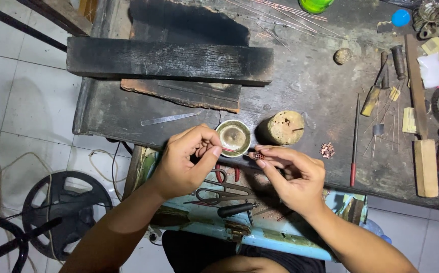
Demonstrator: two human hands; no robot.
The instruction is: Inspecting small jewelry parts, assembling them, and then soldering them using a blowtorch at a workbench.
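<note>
Left hand (186, 162): fingers curled, thumb and forefinger pinched together on something too small to identify, possibly a thin wire end; cannot tell for certain. Right hand (293, 174): closed in a fingertip pinch on a small reddish copper-coloured ribbed coil piece (259, 155), held at the hand's 10 o'clock, between the two hands and just above the near edge of the dark scorched wooden workbench (310, 91).

Small round brass dish (233, 137) sits at 1 o'clock from the left hand, nearly touching the fingertips. Short pale wooden cylinder block (285, 127) stands just beside the dish, at its 3 o'clock. A little cluster of similar copper-coloured pieces (327, 149) lies at 2 o'clock from the right hand, near it. Thin red-handled needle file (355, 144) lies at 3 o'clock from that cluster. Long charred black wooden beam (169, 60) lies across the bench at 12 o'clock. Black-handled scissors (222, 194) rest in the light-blue drawer tray (260, 237) below both hands, at 6 o'clock.
</note>
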